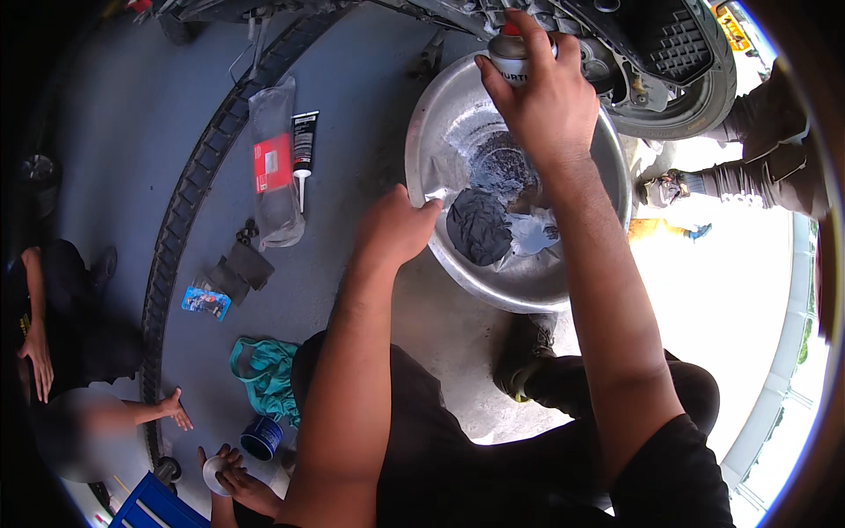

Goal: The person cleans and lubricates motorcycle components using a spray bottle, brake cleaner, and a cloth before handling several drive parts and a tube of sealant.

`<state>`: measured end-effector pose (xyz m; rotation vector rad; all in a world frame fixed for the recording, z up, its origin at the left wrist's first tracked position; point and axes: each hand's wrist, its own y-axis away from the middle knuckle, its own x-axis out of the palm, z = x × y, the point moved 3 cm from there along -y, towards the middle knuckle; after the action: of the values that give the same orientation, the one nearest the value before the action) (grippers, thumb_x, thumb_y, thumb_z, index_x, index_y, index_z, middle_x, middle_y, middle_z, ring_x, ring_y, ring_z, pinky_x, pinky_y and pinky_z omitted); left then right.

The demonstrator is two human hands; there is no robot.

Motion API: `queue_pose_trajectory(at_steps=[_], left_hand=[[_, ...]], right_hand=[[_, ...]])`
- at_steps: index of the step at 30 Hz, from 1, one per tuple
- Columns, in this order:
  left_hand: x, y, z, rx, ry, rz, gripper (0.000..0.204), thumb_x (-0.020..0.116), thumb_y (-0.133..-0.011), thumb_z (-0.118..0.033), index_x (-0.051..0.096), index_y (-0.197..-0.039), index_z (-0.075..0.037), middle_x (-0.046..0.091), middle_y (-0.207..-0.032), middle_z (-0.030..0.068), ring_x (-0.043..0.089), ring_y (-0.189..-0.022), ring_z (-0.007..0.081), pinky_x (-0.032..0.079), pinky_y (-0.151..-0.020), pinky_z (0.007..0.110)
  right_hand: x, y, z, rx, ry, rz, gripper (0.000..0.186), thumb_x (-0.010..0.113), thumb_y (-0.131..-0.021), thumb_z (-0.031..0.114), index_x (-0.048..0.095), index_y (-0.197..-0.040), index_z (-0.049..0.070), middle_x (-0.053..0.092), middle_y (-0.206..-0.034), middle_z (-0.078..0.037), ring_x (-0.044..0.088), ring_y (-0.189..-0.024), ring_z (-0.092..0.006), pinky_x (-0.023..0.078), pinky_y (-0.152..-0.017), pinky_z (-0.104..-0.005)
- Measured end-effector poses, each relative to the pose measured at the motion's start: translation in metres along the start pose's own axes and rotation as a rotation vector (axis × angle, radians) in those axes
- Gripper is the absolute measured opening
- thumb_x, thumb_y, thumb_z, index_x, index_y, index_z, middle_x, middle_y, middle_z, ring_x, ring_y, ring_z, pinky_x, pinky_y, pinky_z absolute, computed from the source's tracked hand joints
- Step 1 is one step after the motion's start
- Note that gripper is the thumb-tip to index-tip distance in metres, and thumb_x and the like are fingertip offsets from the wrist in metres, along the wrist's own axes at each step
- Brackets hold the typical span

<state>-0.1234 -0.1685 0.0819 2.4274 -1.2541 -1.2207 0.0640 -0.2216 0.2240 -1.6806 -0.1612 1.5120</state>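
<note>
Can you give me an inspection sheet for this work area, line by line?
Surface: grey concrete floor, stained, in shade.
Job's things: round dented metal basin holding a dark crumpled rag and wet residue; spray can with red nozzle.
Clutter: clear plastic bag with red label, black-and-white tube, teal cloth, small blue tub.
Hands: left hand grips the basin's rim; right hand wraps its fingers round the can over the basin.
Cables: nothing seen.
Surroundings: vehicle underside and tyre above; other people's hands at lower left.
</note>
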Motion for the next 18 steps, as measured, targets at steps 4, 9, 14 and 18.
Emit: queue_pose_trajectory(at_steps=[4,9,14,18], left_hand=[[-0.009,0.010,-0.019,-0.097,0.021,0.122,0.058,0.065,-0.088,-0.044,0.064,-0.123,0.003,0.068,-0.120,0.0258,0.064,-0.116,0.0398,0.049,-0.098,0.044],[-0.012,0.022,-0.028,-0.199,-0.021,0.103,0.056,0.065,-0.089,-0.042,0.064,-0.126,0.000,0.066,-0.126,0.0237,0.063,-0.120,0.0366,0.049,-0.102,0.042],[-0.018,0.028,-0.029,-0.201,0.027,0.188,0.055,0.064,-0.090,-0.043,0.065,-0.127,-0.002,0.065,-0.130,0.0205,0.063,-0.122,0.0344,0.049,-0.103,0.042],[-0.018,0.030,-0.026,-0.125,0.002,0.176,0.039,0.060,-0.088,-0.023,0.069,-0.119,-0.002,0.069,-0.125,0.0175,0.067,-0.116,0.0324,0.054,-0.094,0.045]], right_hand=[[-0.010,-0.012,-0.011,-0.097,0.234,0.204,0.058,0.069,-0.088,0.052,0.049,-0.140,0.036,0.058,-0.115,-0.016,0.071,-0.081,-0.0380,0.059,-0.066,-0.0481],[-0.011,-0.015,0.015,-0.366,0.352,0.324,0.056,0.066,-0.091,0.043,0.044,-0.143,0.039,0.056,-0.116,-0.017,0.071,-0.087,-0.0354,0.060,-0.067,-0.0478],[-0.015,-0.030,0.023,-0.473,0.464,0.371,0.055,0.065,-0.093,0.042,0.043,-0.144,0.037,0.054,-0.117,-0.017,0.070,-0.093,-0.0354,0.061,-0.069,-0.0479],[-0.026,-0.021,0.006,-0.468,0.656,0.491,0.059,0.065,-0.093,0.042,0.040,-0.147,0.038,0.054,-0.117,-0.016,0.070,-0.091,-0.0360,0.060,-0.068,-0.0483]])
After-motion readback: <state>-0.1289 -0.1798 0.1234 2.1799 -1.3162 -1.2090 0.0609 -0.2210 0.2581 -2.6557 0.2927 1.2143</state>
